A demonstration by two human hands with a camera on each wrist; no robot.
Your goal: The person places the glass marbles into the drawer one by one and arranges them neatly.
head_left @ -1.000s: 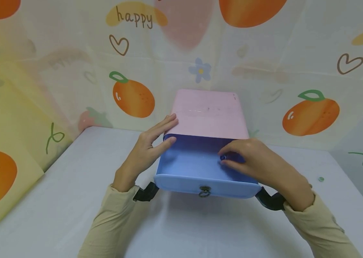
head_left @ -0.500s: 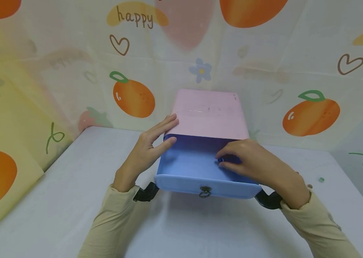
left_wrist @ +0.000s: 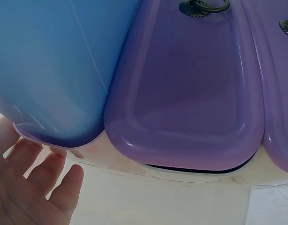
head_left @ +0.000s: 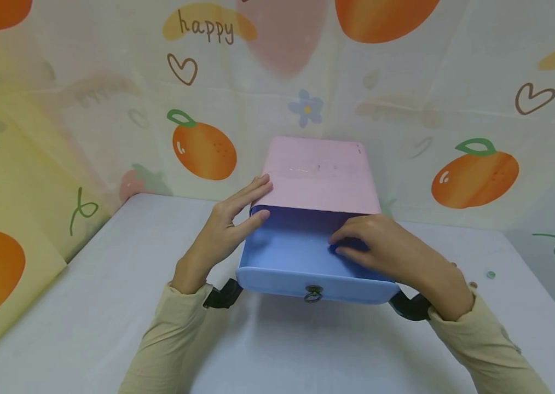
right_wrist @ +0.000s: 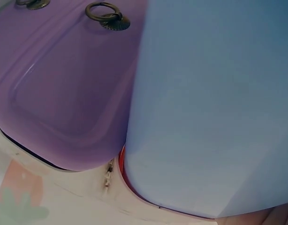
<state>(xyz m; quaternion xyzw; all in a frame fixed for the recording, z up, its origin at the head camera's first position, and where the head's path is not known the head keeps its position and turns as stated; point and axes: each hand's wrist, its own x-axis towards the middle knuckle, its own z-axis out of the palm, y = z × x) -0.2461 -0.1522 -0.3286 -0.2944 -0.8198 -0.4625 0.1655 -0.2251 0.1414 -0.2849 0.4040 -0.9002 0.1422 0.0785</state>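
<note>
A small cabinet with a pink top (head_left: 319, 175) stands at the back of the table, its light blue drawer (head_left: 277, 278) pulled out toward me. My left hand (head_left: 220, 235) rests against the cabinet's left front edge, fingers extended on the top and thumb by the drawer's side. Inside the drawer, my right hand (head_left: 388, 243) reaches over the right wall with bent, slightly parted fingers; nothing shows between the fingertips, and the space under them is in shadow. The left wrist view shows purple drawer fronts (left_wrist: 191, 93) beside the blue drawer (left_wrist: 45, 70).
A metal ring pull (head_left: 313, 294) hangs on the blue drawer's front. On the table to the right lie a small green piece (head_left: 491, 274) and a small brown piece (head_left: 473, 284), close to the right forearm. A fruit-print cloth (head_left: 381, 82) hangs behind the cabinet.
My right hand has shifted slightly left within the drawer. The small dark blue thing between its fingertips earlier no longer shows. My left hand and the drawer have stayed put.
</note>
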